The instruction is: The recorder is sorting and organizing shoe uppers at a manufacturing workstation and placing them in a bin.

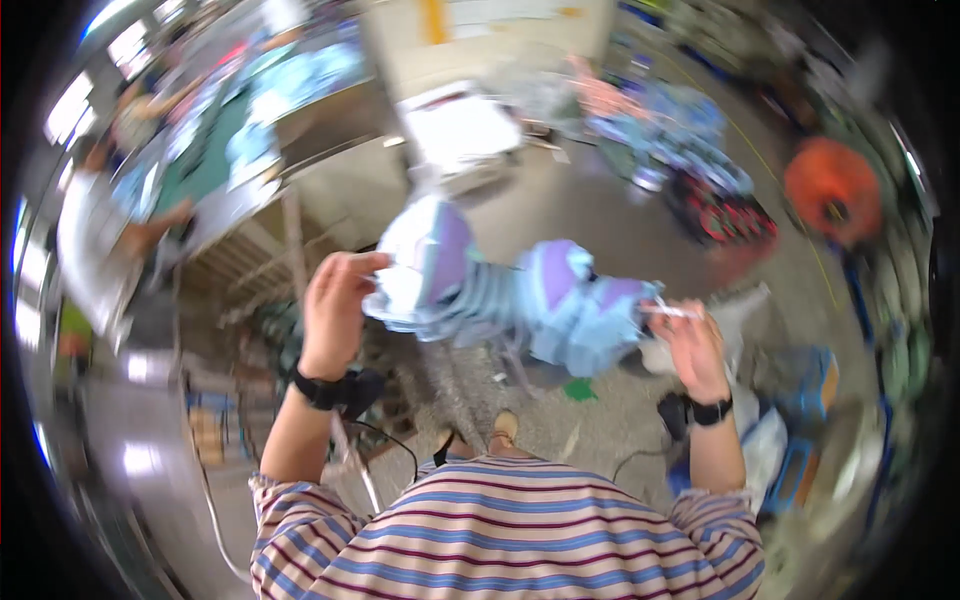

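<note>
A bundle of light blue and purple cloth pieces (560, 300), which look like stacked bras with rounded cups, hangs stretched between my two hands in front of my chest. My left hand (335, 300) pinches the bundle's left end, thumb and fingers closed at the rim of a pale cup. At the right end my right hand (690, 345) is closed on a thin white strip (675, 312) that runs to the bundle. Motion blurs the layers, so single pieces cannot be told apart. Both wrists wear black bands.
Left, a table (335, 120) bears light blue cloth, with a person in white (95, 240) beside it. A white stack (460, 130) stands ahead. Blue and pink cloth (660, 120) heaps at the far right, near a red-black basket (735, 220) and an orange round object (832, 190).
</note>
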The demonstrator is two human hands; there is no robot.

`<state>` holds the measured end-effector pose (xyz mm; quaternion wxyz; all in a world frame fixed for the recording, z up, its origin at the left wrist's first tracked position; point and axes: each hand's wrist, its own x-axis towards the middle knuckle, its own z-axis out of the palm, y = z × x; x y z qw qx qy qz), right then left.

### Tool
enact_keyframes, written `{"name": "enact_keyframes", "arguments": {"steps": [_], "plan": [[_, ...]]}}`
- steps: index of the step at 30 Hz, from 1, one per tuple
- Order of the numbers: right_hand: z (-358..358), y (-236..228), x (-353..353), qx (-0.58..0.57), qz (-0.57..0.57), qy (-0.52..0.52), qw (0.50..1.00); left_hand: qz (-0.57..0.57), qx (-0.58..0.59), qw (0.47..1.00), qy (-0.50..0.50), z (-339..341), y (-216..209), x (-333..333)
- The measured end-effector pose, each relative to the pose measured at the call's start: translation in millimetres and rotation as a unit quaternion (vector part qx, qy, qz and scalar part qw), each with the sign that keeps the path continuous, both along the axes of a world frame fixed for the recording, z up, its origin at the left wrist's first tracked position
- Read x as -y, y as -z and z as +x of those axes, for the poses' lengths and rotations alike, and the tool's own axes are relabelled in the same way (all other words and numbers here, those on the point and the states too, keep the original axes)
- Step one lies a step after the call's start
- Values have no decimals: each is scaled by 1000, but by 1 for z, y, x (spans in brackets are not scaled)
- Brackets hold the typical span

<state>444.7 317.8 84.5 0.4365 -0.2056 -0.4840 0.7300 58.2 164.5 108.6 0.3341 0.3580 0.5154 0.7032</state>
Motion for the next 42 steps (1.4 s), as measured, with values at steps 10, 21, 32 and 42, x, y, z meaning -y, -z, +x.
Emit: {"name": "enact_keyframes", "arguments": {"steps": [10, 21, 32, 42], "plan": [[-129, -62, 142, 43, 207, -224, 952, 63, 193, 953, -223, 23, 20, 282], [-172, -15, 315, -39, 188, -607, 771, 24, -39, 779, -626, 283, 106, 523], [-255, 29, 534, 63, 49, -777, 625, 109, 165, 661, -724, 290, 148, 663], [-472, 55, 581, 77, 92, -812, 571, 196, 351, 615, -679, 135, 164, 688]]}}
